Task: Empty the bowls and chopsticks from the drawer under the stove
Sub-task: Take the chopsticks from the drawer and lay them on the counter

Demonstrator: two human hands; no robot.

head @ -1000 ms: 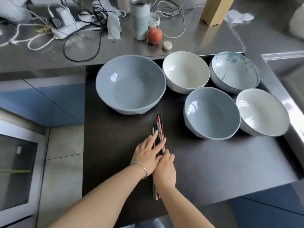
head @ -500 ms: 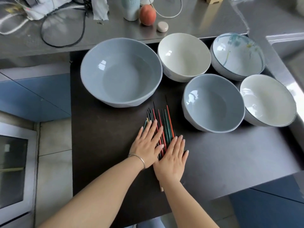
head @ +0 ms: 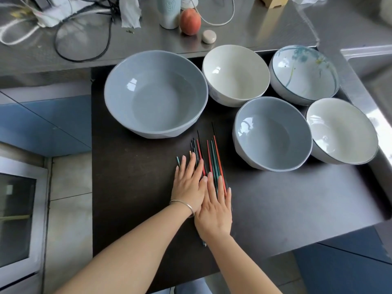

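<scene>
Several coloured chopsticks (head: 210, 151) lie spread side by side on the dark drawer floor (head: 131, 187). My left hand (head: 188, 183) and my right hand (head: 216, 206) lie flat on them, fingers straight, side by side. Behind the chopsticks stands a large grey-blue bowl (head: 156, 93). To its right are a cream bowl (head: 235, 74), a white bowl with a blue flower pattern (head: 304, 74), a smaller grey-blue bowl (head: 272, 133) and another white bowl (head: 341, 130). All the bowls stand upright in the drawer.
A steel counter (head: 244, 37) runs behind the drawer, carrying cables (head: 80, 32), a pale tumbler (head: 168, 11), a peach (head: 190, 21) and a small round stone-like piece (head: 209, 36). A sink edge (head: 364, 54) is at right. Blue cabinet fronts (head: 46, 124) and an oven door (head: 19, 219) are at left.
Both hands have flattened and slid forward over the chopsticks, which went from a tight bundle to a spread row. The view dipped downward.
</scene>
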